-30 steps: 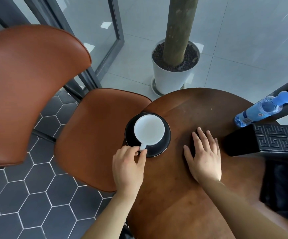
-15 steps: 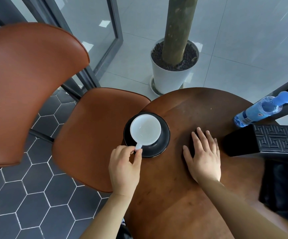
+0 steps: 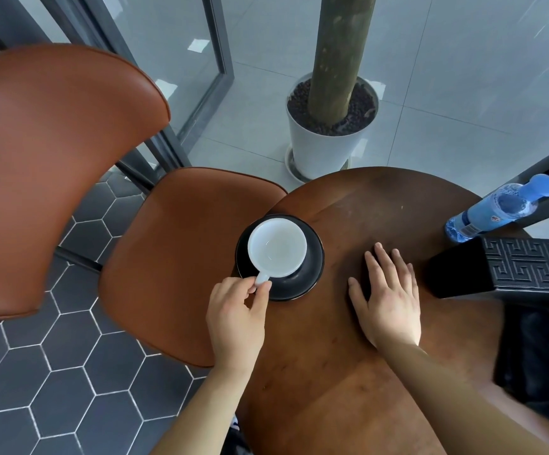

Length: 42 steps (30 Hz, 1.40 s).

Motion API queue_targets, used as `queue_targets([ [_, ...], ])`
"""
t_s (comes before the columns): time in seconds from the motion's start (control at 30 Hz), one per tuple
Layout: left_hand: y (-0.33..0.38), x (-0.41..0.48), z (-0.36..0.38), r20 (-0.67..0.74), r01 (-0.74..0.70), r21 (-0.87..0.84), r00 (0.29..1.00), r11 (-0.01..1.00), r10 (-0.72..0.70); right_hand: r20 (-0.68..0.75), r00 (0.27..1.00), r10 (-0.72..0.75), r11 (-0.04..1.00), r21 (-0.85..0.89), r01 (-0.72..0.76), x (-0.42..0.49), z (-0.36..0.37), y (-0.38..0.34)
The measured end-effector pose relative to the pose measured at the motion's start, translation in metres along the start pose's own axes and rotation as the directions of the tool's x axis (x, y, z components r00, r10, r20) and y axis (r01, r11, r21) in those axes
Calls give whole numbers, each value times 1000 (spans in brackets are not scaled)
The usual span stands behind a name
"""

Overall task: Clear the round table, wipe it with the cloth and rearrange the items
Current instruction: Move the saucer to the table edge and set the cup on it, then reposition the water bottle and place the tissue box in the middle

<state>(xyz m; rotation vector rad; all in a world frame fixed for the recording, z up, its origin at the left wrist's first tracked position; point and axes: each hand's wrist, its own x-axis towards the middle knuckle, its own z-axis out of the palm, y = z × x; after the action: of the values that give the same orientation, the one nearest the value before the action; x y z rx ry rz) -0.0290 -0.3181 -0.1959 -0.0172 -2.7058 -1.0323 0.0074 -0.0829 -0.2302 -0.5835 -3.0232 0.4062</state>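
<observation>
A white cup (image 3: 277, 247) sits empty on a black saucer (image 3: 302, 280) at the left edge of the round brown table (image 3: 348, 372). My left hand (image 3: 237, 320) pinches the cup's handle between thumb and fingers. My right hand (image 3: 386, 297) lies flat on the tabletop, fingers spread, just right of the saucer and holding nothing. A blue water bottle (image 3: 499, 208) stands at the table's far right. In front of the bottle lies a black patterned box (image 3: 509, 267). No cloth can be made out with certainty.
A brown leather chair (image 3: 181, 251) stands tight against the table's left side, its backrest (image 3: 46, 165) further left. A white planter (image 3: 325, 146) with a tree trunk stands behind the table. Something dark (image 3: 542, 362) lies at the right edge. Glass panels rise behind.
The cup and saucer have shifted slightly left toward the table's edge, with my left hand staying on the handle. My right hand has stayed flat in place.
</observation>
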Motion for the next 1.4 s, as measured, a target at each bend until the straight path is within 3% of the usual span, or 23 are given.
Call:
queue_targets([
  [0.33,-15,-24,-9,46,105,-66,994,992,-102,10,1000,-11,1000,14,11,-1,-3,1],
  [0.5,-13,-64,-21,151,43,-64,988,997,-32,90,996,-24,995,100,15,-1,-15,2],
  [0.57,-3,-73,-19,231,-31,-77,972,997,48,81,996,-42,980,200,25,-16,-30,1],
  [0.7,30,-74,2,317,-231,-73,917,970,243,-72,992,-102,928,353,121,-52,-79,7],
  [0.9,83,-42,72,492,-585,80,727,807,478,-268,960,-84,939,300,166,-25,-158,41],
  [1.23,96,-17,127,635,-610,281,697,741,333,-382,924,30,982,182,43,74,-189,93],
  [1.4,100,-16,123,634,-597,289,705,748,317,-224,962,157,979,163,-122,99,-189,101],
])
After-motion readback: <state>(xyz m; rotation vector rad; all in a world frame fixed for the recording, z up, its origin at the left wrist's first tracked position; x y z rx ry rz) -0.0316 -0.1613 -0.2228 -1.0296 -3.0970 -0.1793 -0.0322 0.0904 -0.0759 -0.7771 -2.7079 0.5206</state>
